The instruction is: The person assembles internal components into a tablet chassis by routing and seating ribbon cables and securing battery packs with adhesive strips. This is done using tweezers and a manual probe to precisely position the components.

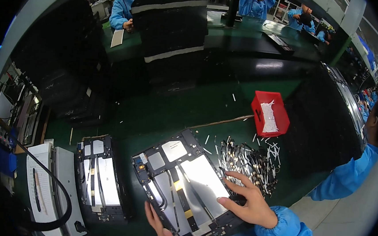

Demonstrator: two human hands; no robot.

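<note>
A black tablet frame [200,178] with silver plates and dark flat cables lies tilted in front of me, held between both hands. My left hand [161,227] grips its lower left edge, partly hidden beneath the frame. Across the right edge lies my right hand [251,202], its thumb on the silver plate and its fingers at the rim. Just beyond those fingers is a pile of small black cables [245,164] with white and gold ends. A second similar tablet frame [108,180] rests to the left, on the green table.
A red bin [282,115] holding white strips stands beyond the cable pile. Tall black stacks [169,32] rise at the back, the left [64,64] and the right [322,115]. Pens lie on a paper sheet [43,191] at far left, under a black hose [68,197]. A co-worker's sleeve [348,177] is at right.
</note>
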